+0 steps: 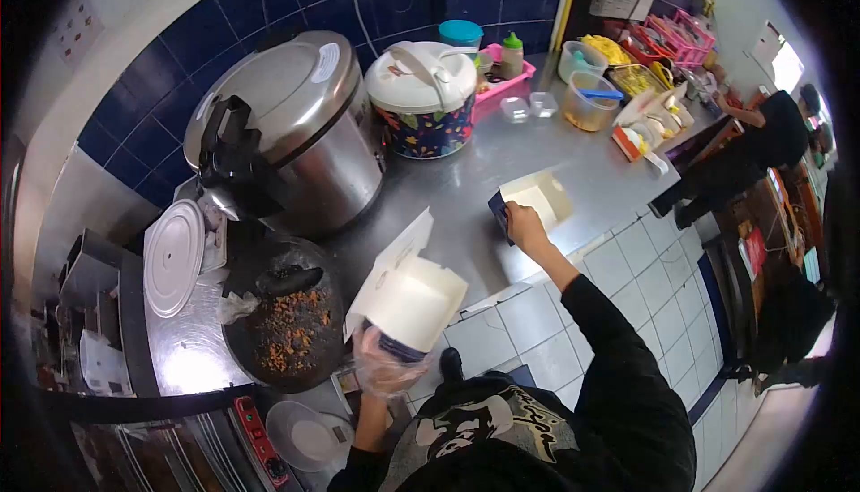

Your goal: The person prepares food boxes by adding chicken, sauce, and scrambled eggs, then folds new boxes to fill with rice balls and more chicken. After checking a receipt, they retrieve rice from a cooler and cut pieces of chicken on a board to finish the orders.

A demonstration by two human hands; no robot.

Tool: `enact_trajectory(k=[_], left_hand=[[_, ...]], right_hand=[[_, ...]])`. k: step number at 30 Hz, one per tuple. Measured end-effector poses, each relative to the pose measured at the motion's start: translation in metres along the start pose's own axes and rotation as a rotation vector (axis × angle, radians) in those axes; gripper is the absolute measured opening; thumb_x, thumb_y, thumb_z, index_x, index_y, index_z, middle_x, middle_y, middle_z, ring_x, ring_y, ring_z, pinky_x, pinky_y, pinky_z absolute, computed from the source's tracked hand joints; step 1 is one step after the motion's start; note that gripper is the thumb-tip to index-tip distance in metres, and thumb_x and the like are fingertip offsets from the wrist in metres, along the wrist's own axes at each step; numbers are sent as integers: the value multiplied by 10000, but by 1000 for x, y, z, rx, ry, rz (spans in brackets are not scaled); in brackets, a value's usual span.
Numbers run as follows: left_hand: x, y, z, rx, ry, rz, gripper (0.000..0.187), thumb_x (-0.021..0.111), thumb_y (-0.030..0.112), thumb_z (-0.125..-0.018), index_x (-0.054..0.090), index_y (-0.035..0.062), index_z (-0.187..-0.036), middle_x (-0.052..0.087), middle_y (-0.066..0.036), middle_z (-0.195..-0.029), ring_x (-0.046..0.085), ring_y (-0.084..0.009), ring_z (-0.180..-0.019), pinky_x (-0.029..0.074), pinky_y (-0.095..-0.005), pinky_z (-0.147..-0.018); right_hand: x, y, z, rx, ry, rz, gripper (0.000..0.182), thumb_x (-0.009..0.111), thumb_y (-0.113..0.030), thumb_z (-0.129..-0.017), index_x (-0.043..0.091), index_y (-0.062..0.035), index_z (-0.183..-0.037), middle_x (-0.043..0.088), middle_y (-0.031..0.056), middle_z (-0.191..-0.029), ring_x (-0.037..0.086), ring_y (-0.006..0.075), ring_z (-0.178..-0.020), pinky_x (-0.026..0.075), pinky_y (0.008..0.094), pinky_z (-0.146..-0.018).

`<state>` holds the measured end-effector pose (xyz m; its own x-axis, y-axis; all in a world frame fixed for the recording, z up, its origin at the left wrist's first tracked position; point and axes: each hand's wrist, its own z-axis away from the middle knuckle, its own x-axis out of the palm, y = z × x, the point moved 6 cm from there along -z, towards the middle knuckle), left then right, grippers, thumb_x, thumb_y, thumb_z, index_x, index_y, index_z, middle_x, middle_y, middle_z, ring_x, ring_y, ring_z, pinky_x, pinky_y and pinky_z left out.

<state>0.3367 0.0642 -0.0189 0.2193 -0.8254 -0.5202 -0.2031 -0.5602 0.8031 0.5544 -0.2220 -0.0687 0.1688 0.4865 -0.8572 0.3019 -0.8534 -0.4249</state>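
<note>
My left hand (pixel 385 365), in a clear plastic glove, is closed around the base of an open paper food box (pixel 421 299). Its white inside faces up and its lid stands raised on the left. At the counter's front edge, my right hand (pixel 524 222) grips the near side of a second paper food box (pixel 542 196), dark blue outside and white inside. Both boxes look bare inside. Left of the first box lies a dark stone mortar (pixel 237 344) with crumbly orange-brown food (pixel 291 331) and a dark pestle (pixel 291 282) in it.
A large steel rice cooker (pixel 336 156) and a patterned lidded container (pixel 421 129) stand along the wall. Farther right are a plastic tub (pixel 587 111) and several filled boxes (pixel 654 125). A round white lid (pixel 173 259) lies at left. Another person (pixel 761 147) stands at far right.
</note>
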Motion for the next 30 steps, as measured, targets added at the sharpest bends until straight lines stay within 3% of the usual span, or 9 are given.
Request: enact_trajectory(k=[3, 5, 10, 13, 21, 23, 24, 27, 30], left_hand=[[-3, 36, -38, 230, -57, -348, 685, 762, 470, -505, 571, 26, -990, 624, -85, -824, 588, -253, -766, 403, -417, -852], [12, 3, -30, 231, 53, -253, 838, 760, 453, -538, 382, 105, -1201, 399, -231, -1189, 461, -377, -1035, 383, -479, -860], [22, 32, -58, 107, -5, -283, 883, 782, 425, -521, 328, 148, -1227, 373, -221, -1223, 397, -415, -1103, 353, -519, -870], [28, 37, -59, 231, 49, -264, 884, 777, 419, -530, 320, 149, -1237, 370, -218, -1233, 393, -412, -1110, 351, -516, -873], [31, 31, -42, 95, 116, -75, 717, 771, 442, -547, 450, 81, -1077, 421, -181, -1151, 437, -391, -1037, 353, -508, -870], [14, 42, -40, 351, 197, -175, 731, 778, 460, -522, 460, 49, -1036, 456, -153, -1053, 454, -374, -975, 342, -492, -893], [1, 39, -38, 80, 150, -330, 754, 789, 468, -483, 468, 33, -1009, 469, -132, -990, 462, -353, -939, 333, -479, -915], [-15, 42, -30, 90, 22, -491, 814, 791, 439, -513, 340, 42, -1062, 452, -166, -998, 498, -355, -918, 286, -533, -976], [-15, 28, -9, 64, 93, -559, 798, 776, 460, -531, 340, 46, -1056, 450, -172, -1007, 490, -363, -941, 322, -543, -953]], right_hand=[[39, 4, -26, 104, -182, -5, 174, 525, -92, -821, 525, 5, -965, 601, 219, -780, 571, 400, -701, 472, 444, -647], [-10, -50, -33, -87, 347, -51, 223, 534, -162, -836, 548, -5, -993, 603, 201, -856, 571, 364, -785, 458, 438, -715], [-9, -155, 31, -57, -582, -987, 270, 577, -220, -848, 576, 8, -992, 600, 83, -811, 551, 145, -755, 444, 296, -685], [-13, -180, 50, -63, -842, -855, 248, 565, -210, -865, 584, 20, -956, 608, 65, -809, 551, 117, -746, 441, 267, -672], [-52, -169, 39, -82, -429, -869, 176, 539, -153, -872, 585, 7, -930, 576, 59, -709, 506, 108, -644, 425, 272, -607], [-103, -138, 28, 209, -331, -941, 181, 554, -155, -863, 589, 0, -950, 596, 80, -698, 529, 110, -633, 426, 267, -582], [-150, -119, 26, 208, -80, -1143, 142, 588, -161, -843, 590, -65, -947, 525, 0, -796, 484, 86, -641, 396, 228, -544], [-279, -57, 54, 122, 430, -871, 218, 506, 31, -800, 548, -2, -1012, 551, 40, -921, 521, 101, -741, 437, 240, -611], [-301, -13, 26, -204, 355, -4, 236, 512, 33, -728, 557, 18, -959, 558, 106, -839, 553, 219, -684, 453, 308, -611]])
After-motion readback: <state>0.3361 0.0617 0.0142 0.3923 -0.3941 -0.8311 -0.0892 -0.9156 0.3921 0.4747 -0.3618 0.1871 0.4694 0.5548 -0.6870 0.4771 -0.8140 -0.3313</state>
